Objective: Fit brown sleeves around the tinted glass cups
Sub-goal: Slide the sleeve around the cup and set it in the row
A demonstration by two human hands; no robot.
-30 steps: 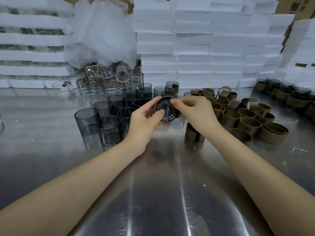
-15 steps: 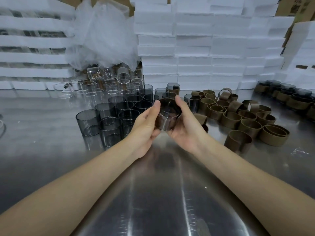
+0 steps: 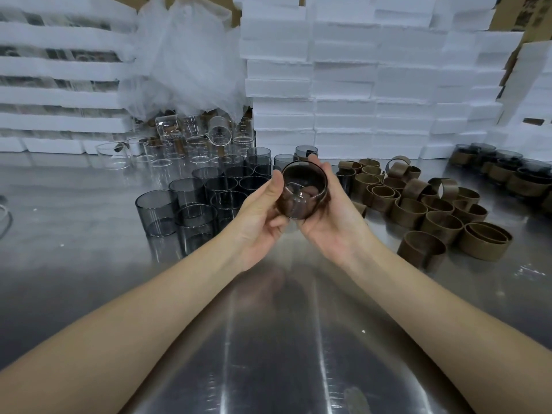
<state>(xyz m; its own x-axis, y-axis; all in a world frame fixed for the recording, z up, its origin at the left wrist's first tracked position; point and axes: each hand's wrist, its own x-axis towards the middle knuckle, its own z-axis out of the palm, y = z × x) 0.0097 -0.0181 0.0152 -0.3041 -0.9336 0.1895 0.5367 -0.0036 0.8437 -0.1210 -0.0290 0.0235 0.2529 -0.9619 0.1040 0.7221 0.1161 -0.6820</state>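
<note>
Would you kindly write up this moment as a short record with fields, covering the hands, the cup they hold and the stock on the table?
left hand: grips the sleeved cup from its left side
right hand: holds that cup from the right
sleeved cup: tinted, tilted, held off the table
bare tinted cups: upright on the steel table, left of the hands
loose brown sleeves: heaped right of the hands
finished cups: far right, sleeves on
background: clear glasses; stacked white foam trays

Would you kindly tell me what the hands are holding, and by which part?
One tinted glass cup, gripped by its side wall: left hand on the left, right hand cupping the right.
</note>
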